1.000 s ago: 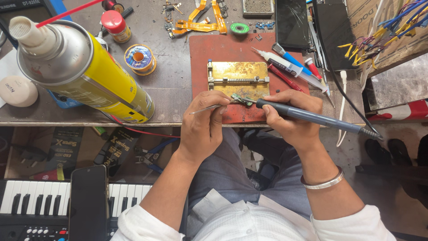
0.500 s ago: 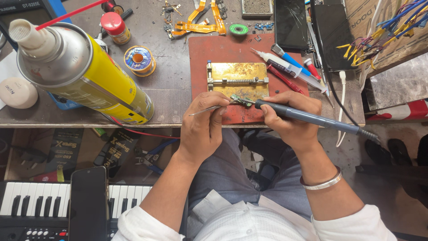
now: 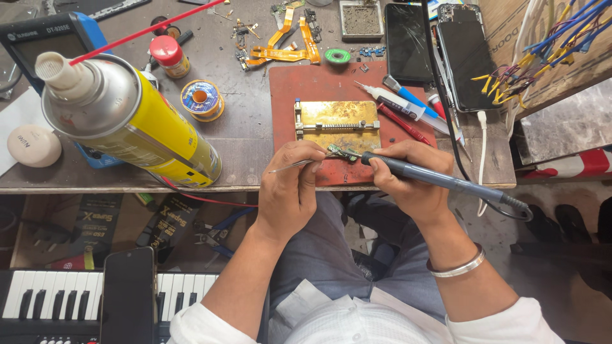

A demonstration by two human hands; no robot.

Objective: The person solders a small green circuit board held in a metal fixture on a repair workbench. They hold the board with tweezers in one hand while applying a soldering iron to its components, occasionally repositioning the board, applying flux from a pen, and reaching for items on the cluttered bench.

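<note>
Where yellow spray can lies, left hand works.

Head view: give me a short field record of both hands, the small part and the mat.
left hand: holds thin tweezers, tips at the part
right hand: grips the soldering iron, tip at the part
small circuit board: on the red mat, just below the brass holder
nearby: yellow spray can, solder spool

Single head-worn view, looking steeply down, close over workbench edge and lap
</note>
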